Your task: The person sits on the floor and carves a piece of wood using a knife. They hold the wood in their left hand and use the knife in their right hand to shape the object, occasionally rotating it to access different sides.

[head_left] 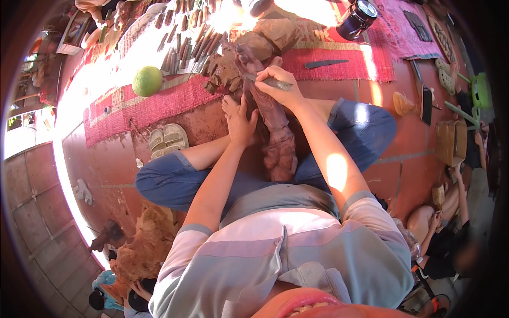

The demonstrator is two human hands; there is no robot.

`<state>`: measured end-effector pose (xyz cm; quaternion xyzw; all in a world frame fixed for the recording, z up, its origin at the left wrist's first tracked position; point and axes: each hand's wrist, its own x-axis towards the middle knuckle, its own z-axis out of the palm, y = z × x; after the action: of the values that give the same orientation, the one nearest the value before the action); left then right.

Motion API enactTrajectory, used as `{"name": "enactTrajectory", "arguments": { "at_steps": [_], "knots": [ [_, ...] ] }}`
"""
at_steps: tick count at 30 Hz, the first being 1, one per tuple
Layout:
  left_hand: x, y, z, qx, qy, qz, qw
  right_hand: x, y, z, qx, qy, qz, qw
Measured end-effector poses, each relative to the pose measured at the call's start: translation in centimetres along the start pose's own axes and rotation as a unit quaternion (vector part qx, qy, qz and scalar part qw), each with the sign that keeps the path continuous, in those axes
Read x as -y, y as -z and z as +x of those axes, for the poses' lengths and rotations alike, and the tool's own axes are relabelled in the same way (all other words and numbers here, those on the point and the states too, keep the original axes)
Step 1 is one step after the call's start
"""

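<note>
Floor: a red tiled floor [392, 175] in hard sunlight, with red woven mats [339, 58] spread across it.
Head view, carving: a long reddish-brown wooden carving [275, 132] lay between the seated person's legs, running from the lap toward the mats.
Left hand: the left hand [241, 124] was pressed flat against the carving's side, fingers spread, steadying it.
Right hand: the right hand [275, 85] was closed around a slim carving tool [273, 82], its tip at the carving's upper part.
Doing it well: probably short, shallow cuts, with the bracing hand kept clear of the blade's path.
Around: rows of chisels [183, 42], a green round fruit [147, 80], pale sandals [167, 139], a dark jar [356, 18].
</note>
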<state>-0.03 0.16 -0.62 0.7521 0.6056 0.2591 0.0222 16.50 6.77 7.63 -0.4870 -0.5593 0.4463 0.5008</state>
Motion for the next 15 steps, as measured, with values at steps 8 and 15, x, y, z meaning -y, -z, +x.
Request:
{"name": "enactTrajectory", "arguments": {
  "at_steps": [8, 15],
  "knots": [
    [-0.1, 0.5, 0.1, 0.039, 0.026, -0.034, 0.998, -3.5, -0.6, 1.4, -0.08, 0.049, -0.096, 0.991],
    [-0.2, 0.8, 0.0, 0.05, 0.036, -0.055, 0.997, -2.5, -0.9, 2.6, -0.079, 0.009, 0.019, 0.997]
  ]
}}
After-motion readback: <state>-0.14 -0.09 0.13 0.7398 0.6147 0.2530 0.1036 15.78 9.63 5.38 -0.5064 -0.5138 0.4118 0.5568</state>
